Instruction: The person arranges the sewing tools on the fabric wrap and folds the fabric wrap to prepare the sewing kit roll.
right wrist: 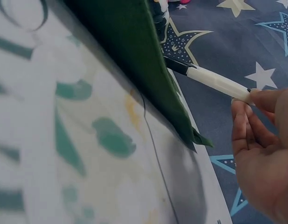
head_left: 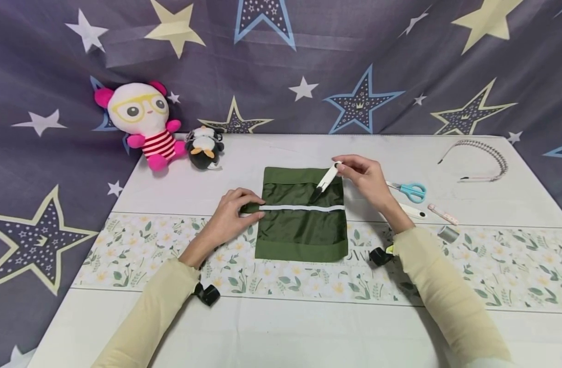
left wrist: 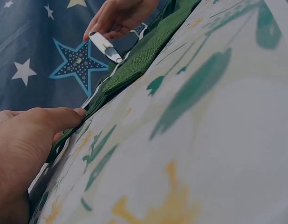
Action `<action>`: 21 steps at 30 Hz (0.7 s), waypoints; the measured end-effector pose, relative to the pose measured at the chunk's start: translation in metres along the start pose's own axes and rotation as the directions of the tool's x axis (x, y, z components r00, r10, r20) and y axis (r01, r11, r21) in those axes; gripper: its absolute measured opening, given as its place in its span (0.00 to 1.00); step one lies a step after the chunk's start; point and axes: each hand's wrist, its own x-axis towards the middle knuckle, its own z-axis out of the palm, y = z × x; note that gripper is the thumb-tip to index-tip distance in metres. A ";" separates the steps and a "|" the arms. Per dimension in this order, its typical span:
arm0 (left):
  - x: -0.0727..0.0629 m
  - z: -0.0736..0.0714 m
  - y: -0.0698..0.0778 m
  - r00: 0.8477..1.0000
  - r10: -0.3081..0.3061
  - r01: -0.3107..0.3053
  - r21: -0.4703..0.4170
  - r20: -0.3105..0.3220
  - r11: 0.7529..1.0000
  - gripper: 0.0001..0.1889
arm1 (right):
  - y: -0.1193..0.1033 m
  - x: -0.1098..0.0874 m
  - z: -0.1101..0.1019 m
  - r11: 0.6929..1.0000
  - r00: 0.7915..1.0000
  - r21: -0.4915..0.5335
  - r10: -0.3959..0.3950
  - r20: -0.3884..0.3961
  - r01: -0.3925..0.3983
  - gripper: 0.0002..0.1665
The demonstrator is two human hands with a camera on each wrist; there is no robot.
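Observation:
A dark green fabric piece (head_left: pixel 304 250) with a sheen lies on the table. Across its middle runs a narrow white strip (head_left: pixel 285 207). My left hand (head_left: pixel 227 214) rests at the fabric's left edge, thumb and forefinger spread on either side of the strip's end. In the left wrist view its thumb (left wrist: pixel 65 117) presses on the fabric edge. My right hand (head_left: pixel 365 179) pinches the black-dotted end of a white pen-like tool (head_left: pixel 328 179) between thumb and fingers. The tool slants down to the left, its black tip (head_left: pixel 315 195) just above the white strip in the head view.
Right of the fabric lie blue-handled scissors (head_left: pixel 413 192), a white piece with a black dot (head_left: pixel 414 211), a small pale pink strip (head_left: pixel 443 214) and a grey thread spool (head_left: pixel 448 234). A headband (head_left: pixel 501 158) is farther back. Two plush toys, a panda (head_left: pixel 156 145) and a penguin (head_left: pixel 204 153), sit back left.

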 end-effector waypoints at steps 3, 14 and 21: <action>0.000 -0.001 0.000 1.000 0.005 -0.005 0.000 -0.001 1.000 0.14 | 0.003 0.004 0.003 1.000 1.000 -0.006 0.016 0.010 -0.016 0.15; 0.000 -0.001 0.001 1.000 -0.010 0.010 0.001 0.011 1.000 0.15 | 0.005 0.013 0.013 0.995 0.994 -0.052 0.087 0.069 -0.083 0.17; 0.000 -0.001 0.001 1.000 -0.014 0.014 -0.003 0.008 1.000 0.15 | 0.001 0.020 0.017 0.990 0.992 -0.114 0.098 0.082 -0.088 0.17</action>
